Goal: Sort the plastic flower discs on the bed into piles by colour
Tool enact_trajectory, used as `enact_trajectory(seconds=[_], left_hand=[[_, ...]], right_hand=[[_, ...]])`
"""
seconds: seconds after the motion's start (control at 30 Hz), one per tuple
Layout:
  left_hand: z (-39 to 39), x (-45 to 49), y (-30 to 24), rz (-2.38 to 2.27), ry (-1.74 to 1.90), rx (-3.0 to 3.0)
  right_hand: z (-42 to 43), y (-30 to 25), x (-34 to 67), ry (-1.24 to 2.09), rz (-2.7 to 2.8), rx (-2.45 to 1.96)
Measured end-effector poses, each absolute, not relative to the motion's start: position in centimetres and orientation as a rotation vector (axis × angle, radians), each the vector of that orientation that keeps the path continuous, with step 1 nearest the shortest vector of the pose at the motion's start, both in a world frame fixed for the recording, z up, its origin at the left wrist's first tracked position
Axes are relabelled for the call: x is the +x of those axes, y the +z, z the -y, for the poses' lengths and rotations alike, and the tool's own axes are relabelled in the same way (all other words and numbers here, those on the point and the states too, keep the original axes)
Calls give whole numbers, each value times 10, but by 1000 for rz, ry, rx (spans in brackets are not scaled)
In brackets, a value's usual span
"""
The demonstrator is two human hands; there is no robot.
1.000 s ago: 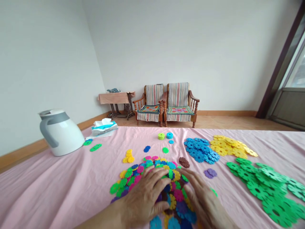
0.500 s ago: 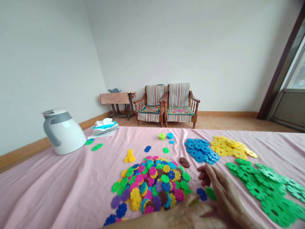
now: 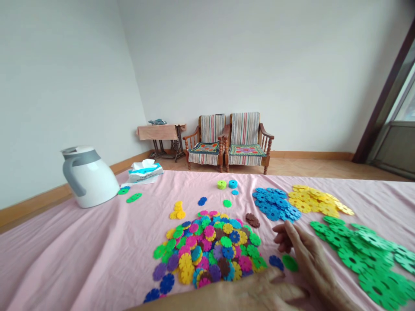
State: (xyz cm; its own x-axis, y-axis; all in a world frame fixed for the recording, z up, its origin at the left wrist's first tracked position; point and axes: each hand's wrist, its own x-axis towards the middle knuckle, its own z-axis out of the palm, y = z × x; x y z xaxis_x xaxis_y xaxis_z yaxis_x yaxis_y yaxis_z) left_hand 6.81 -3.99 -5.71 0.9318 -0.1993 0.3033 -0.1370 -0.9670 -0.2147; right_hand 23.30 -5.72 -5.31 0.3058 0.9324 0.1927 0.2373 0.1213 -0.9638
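A heap of many-coloured notched plastic discs (image 3: 210, 250) lies on the pink cloth before me. My left hand (image 3: 256, 291) reaches low across the heap's near right edge, palm down, fingers stretched and somewhat apart; its underside is hidden. Just right of the heap, my right hand (image 3: 300, 250) is held on its side with loosely bent fingers, and no disc shows in it. Between the two hands lie a dark blue disc (image 3: 276, 262) and a green disc (image 3: 289, 262). Beyond my right fingertips are a few brown discs (image 3: 252, 220).
Sorted piles of blue discs (image 3: 274, 203), yellow discs (image 3: 316, 200) and green discs (image 3: 363, 248) spread over the right side. Small stacks (image 3: 221, 185) stand at the back. A white jug (image 3: 94, 181) and a tissue box (image 3: 145, 172) are at left. Two chairs (image 3: 244, 147) stand beyond.
My left hand has shifted slightly right and down, towards my right wrist. My right hand has barely moved. The whole view has swung a little, so things sit slightly further right.
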Motion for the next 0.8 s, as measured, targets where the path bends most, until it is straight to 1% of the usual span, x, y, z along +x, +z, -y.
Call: enact_trajectory(seconds=[0.1, 0.23, 0.4, 0.5, 0.63, 0.73, 0.8], left_hand=[[35, 49, -33, -93, -432, -2901], [24, 13, -8, 302, -347, -2959], [28, -29, 7, 581, -272, -3107], [43, -44, 10, 612, -140, -3181], [55, -46, 0, 744, -107, -3166], [52, -39, -10, 821, -124, -3152], [47, -34, -15, 844, -167, -3136]], right_hand=[[56, -58, 233, 717, 1214, -1373], [56, -61, 230, 658, 1346, -1419], [72, -31, 216, 566, 1845, -1397], [83, -14, 206, 424, 2169, -1232], [87, -15, 196, 230, 2429, -1018], [86, -21, 193, 135, 2431, -973], [86, -26, 193, 103, 2342, -1033]])
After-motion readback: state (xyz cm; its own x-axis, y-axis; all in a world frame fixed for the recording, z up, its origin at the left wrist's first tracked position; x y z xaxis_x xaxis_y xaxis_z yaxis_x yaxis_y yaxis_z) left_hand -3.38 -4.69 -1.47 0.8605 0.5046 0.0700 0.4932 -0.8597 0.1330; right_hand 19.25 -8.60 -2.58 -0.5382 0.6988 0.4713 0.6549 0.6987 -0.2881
